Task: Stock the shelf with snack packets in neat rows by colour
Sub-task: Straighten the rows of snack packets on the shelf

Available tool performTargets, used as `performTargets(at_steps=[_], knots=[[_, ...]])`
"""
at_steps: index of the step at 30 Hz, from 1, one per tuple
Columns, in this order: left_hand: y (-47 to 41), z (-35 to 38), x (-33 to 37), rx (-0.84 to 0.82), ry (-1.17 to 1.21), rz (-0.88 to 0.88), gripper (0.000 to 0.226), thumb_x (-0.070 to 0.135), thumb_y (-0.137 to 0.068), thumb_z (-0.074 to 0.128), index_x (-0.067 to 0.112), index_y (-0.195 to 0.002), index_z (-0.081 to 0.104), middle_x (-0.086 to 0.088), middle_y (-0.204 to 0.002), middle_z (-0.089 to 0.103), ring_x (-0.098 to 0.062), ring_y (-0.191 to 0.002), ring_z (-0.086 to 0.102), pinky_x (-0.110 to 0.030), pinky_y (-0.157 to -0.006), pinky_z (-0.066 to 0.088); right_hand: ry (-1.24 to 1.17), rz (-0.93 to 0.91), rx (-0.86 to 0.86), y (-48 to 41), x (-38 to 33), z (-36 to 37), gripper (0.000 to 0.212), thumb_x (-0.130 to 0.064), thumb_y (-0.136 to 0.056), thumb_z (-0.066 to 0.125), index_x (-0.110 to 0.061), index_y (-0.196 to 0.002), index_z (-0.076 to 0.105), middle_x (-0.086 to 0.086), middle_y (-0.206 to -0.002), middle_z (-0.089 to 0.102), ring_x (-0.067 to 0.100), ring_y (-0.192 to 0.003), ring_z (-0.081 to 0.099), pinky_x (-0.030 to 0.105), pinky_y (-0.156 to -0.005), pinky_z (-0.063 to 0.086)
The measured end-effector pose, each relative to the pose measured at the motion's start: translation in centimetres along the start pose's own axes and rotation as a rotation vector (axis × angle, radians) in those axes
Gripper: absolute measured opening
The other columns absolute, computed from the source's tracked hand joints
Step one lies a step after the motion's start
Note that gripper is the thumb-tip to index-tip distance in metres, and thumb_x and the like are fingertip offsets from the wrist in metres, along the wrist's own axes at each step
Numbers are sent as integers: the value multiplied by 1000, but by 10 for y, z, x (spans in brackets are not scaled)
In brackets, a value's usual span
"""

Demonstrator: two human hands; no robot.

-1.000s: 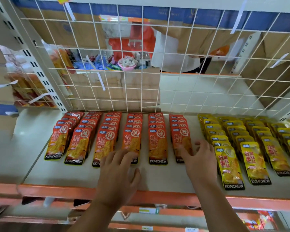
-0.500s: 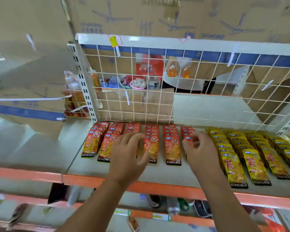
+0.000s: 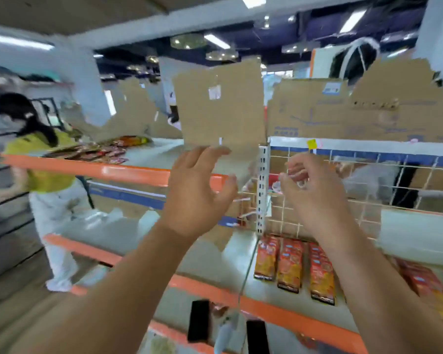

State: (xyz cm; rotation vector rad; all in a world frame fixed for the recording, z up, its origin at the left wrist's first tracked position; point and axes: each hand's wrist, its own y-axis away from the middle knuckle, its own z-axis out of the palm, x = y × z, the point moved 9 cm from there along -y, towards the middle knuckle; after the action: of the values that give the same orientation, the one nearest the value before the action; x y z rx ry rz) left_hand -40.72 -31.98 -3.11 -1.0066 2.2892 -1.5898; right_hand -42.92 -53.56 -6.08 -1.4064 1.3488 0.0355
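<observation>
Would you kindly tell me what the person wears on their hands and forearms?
Nothing visible: the left hand and right hand are gloveless, and both forearms are bare to the frame's edge, with no sleeve, watch or bracelet. Blur hides any rings.

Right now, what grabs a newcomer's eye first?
Two bare hands up mid-frame: the left hand open with fingers spread, the right hand with fingers curled. Below the right one, rows of red snack packets lie on the orange-edged shelf. At far left, a person in a yellow top stands.
</observation>
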Motion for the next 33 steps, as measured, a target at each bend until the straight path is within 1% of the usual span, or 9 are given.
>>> performTargets(at_steps=[4, 9, 13, 17, 21, 23, 26, 30, 33], knots=[[-33, -63, -58, -32, -80, -89, 43, 39, -86, 58, 24, -126, 65, 6, -117, 64, -18, -112, 57, -32, -96, 44, -15, -164, -17, -41, -69, 37, 14, -22, -89, 67, -29, -95, 58, -7, -93, 60, 12, -83, 56, 25, -74, 43], [-71, -97, -147, -155, -131, -293, 28, 28, -92, 69, 31, -119, 66, 11, -108, 62, -15, -98, 63, -37, -87, 54, 27, -282, -131, -98, -117, 84, 8, -25, -88, 67, -27, -87, 59, -12, -82, 59, 15, -79, 59, 30, -73, 46], [-101, -102, -202, -268, -227, -401, 21, 33, -92, 68, 27, -112, 68, 6, -102, 67, -18, -94, 65, -30, -74, 44, 111, -332, -231, -146, -132, 129, 6, -27, -87, 68, -27, -84, 62, -7, -86, 62, 18, -84, 60, 30, -76, 48], [-122, -96, -245, -383, -260, -458, 14, 33, -94, 66, 29, -108, 68, 9, -99, 67, -12, -90, 64, -26, -67, 44, 177, -364, -428, -186, -135, 185, 9, -30, -88, 68, -26, -80, 64, -10, -92, 60, 14, -86, 59, 23, -70, 47], [-142, -82, -288, -485, -349, -502, 17, 36, -97, 64, 31, -112, 68, 10, -105, 68, -10, -92, 64, -28, -71, 48, 272, -402, -558, -222, -144, 232, 6, -34, -89, 65, -30, -86, 66, -11, -96, 60, 13, -82, 60, 29, -65, 48], [-151, -76, -309, -509, -365, -522, 15, 32, -97, 64, 32, -112, 68, 10, -106, 67, -11, -92, 65, -28, -72, 51, 320, -424, -611, -238, -149, 256, 5, -36, -88, 64, -32, -86, 66, -10, -98, 62, 17, -84, 63, 34, -69, 53], [-162, -68, -341, -522, -345, -553, 10, 30, -97, 64, 34, -106, 67, 9, -106, 66, -15, -92, 66, -28, -70, 52, 424, -479, -660, -255, -156, 291, 4, -34, -87, 62, -33, -85, 64, -10, -97, 64, 15, -81, 61, 31, -65, 50], [-167, -56, -383, -593, -343, -557, 12, 33, -96, 64, 35, -106, 68, 11, -109, 66, -11, -99, 64, -33, -85, 54, 529, -540, -708, -266, -165, 333, 7, -30, -90, 58, -32, -85, 62, -10, -94, 63, 13, -79, 57, 29, -61, 41], [-169, -48, -421, -639, -332, -556, 16, 35, -96, 63, 33, -111, 69, 13, -110, 65, -9, -102, 62, -33, -89, 53, 642, -568, -756, -269, -168, 372, 9, -27, -91, 54, -30, -86, 61, -8, -98, 65, 17, -84, 60, 32, -67, 48]])
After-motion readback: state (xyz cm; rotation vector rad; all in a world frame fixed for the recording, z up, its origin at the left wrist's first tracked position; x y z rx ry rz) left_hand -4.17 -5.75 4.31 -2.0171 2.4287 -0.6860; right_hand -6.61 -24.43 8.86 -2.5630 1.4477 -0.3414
